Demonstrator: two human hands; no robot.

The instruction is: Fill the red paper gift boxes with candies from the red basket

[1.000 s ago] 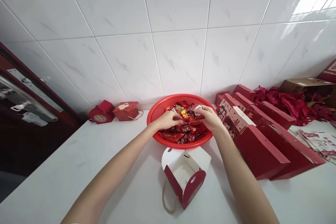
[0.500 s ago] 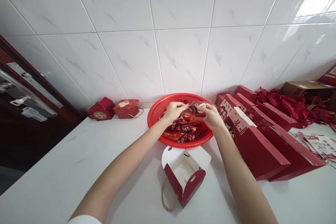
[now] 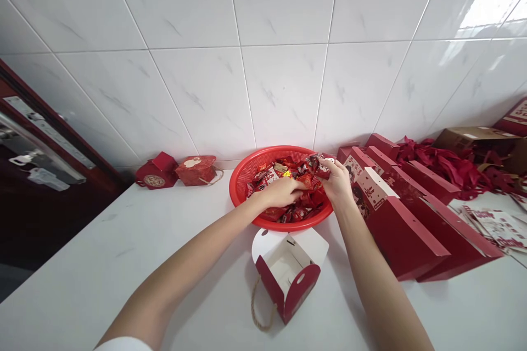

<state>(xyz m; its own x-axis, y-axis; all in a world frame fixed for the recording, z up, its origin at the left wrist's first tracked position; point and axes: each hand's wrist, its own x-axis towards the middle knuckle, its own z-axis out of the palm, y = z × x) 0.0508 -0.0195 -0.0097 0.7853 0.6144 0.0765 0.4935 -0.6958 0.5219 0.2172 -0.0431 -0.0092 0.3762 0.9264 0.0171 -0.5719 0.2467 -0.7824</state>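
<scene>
Right hand (image 3: 338, 180): fingers closed on a small bunch of shiny red-and-white wrapped sweets (image 3: 315, 164), held above the far right part of the basket. The bunch projects leftward from the fingertips, its length roughly left to right.

Left hand (image 3: 281, 193): palm down, low over the sweet pile, fingers narrow and pointing right, just left of and nearer than the bunch. Cannot tell whether they pinch a wrapper.

Loose red wrapped sweets (image 3: 298, 214) lie directly below both hands, inside the round red perforated plastic basket (image 3: 284, 226). An open dark-red and white card box (image 3: 302, 292) sits on the near side of the basket, one corner toward the near edge, flaps spread, rope handle on its left. Of the two hands, the left appears nearer to its opening. Box flaps reach the basket rim; contact unclear.

Surface: white counter (image 3: 206, 290). Far left, two small closed red boxes (image 3: 158, 173), side by side. Right, a row of upright red card boxes (image 3: 401, 236), then crumpled crimson fabric (image 3: 432, 167) and printed flat pieces (image 3: 494, 225).

Room: pale marbled tile wall (image 3: 284, 5) beyond; dark red door (image 3: 45, 197) at left.
</scene>
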